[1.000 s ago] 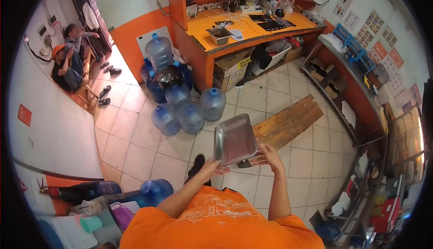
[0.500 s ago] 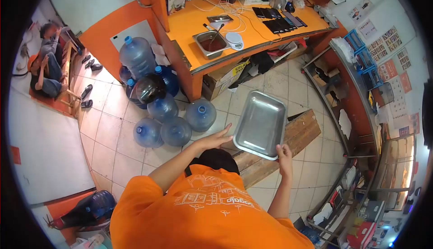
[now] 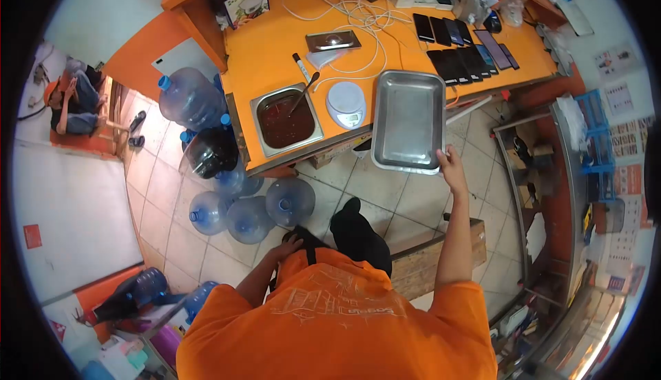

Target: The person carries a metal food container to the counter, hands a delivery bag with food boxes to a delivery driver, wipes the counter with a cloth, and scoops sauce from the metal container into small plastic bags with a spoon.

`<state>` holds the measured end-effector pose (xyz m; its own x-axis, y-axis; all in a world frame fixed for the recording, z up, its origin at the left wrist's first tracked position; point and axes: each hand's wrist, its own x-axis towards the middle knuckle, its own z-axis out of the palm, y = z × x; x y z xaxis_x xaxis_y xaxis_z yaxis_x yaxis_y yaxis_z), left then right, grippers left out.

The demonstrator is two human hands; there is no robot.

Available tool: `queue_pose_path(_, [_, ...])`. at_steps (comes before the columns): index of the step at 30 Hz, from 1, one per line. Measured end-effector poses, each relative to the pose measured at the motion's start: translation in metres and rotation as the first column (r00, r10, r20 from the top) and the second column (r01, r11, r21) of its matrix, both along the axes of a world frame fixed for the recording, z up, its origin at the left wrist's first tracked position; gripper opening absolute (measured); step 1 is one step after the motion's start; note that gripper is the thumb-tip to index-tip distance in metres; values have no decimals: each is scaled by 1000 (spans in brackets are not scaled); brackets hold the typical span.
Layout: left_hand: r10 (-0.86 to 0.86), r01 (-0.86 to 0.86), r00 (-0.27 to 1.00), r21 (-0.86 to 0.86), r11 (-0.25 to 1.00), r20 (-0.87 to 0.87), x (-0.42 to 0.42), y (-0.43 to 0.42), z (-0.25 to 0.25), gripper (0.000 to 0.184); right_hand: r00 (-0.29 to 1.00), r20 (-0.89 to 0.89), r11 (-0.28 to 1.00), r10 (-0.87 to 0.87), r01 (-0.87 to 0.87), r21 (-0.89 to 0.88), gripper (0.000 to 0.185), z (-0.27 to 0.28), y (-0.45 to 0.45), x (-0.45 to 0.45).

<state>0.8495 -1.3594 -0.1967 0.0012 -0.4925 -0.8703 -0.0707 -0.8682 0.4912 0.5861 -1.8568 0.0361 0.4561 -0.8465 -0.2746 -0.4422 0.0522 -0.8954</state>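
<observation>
My right hand (image 3: 451,170) grips an empty metal tray (image 3: 410,122) by its near right corner, with fingers wrapped over the rim. The tray is held out at the front edge of the orange counter (image 3: 275,36). Low by my hip, my left hand (image 3: 288,248) lies against my dark clothing with nothing visible in it, its fingers loosely extended. Left of the tray, a digital kitchen scale (image 3: 345,104) sits on the counter. Beside the scale stands a steel pan (image 3: 256,122) of dark red-brown sauce, with a spoon (image 3: 303,94) leaning in it.
Several phones (image 3: 458,63), tangled white cables (image 3: 358,15) and a metal lid (image 3: 333,40) lie on the counter. Large blue water bottles (image 3: 289,201) stand on the floor to the left. A wooden bench (image 3: 441,256) is near my legs. Two people (image 3: 72,104) sit far left.
I have straightened up and come nearer the counter. The tray has risen from above the floor to counter height in my right hand. My left hand has dropped away from it to my hip.
</observation>
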Motion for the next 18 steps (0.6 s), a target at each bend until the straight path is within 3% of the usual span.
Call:
queue_pose_path(2, [-104, 113, 984, -54, 992, 144, -17, -46, 12, 84, 999, -10, 996, 32, -31, 81, 24, -20, -45, 13])
queue_pose_path(6, [-96, 103, 994, -189, 977, 43, -13, -128, 84, 84, 998, -49, 988, 33, -25, 154, 29, -15, -88, 43])
queue_pose_path(8, [-186, 194, 981, -175, 965, 63, -4, -158, 107, 72, 996, -85, 984, 40, -24, 179, 33, -19, -103, 48])
queue_pose_path(9, [-169, 177, 984, -174, 969, 64, 5, -177, 140, 72, 986, -166, 989, -13, -11, -145, 32, -19, -106, 51])
queue_pose_path(10, [-91, 90, 996, -272, 958, 10, 15, -198, 187, 62, 971, -220, 890, -90, -20, -456, 31, -17, -106, 57])
queue_pose_path(11, [-15, -4, 999, -365, 931, -50, 27, -217, 223, 52, 980, -164, 840, -111, 4, -543, 27, 0, -100, 69])
queue_pose_path(13, [28, -89, 993, -549, 831, -118, 48, -241, 256, 37, 996, -87, 837, -21, -30, -546, 25, 0, -97, 104])
queue_pose_path(14, [46, -104, 992, -547, 831, -119, 64, -249, 284, 37, 999, -5, 835, 46, -41, -548, 24, 2, -94, 124])
queue_pose_path(16, [322, -426, 905, -562, 709, -279, 98, -259, 336, 25, 973, 135, 980, 189, -180, -80, 21, 18, -79, 183])
queue_pose_path(18, [644, -554, 749, -683, 477, -157, 126, -250, 341, 19, 926, 183, 904, 331, -366, 219, 22, 23, -71, 243])
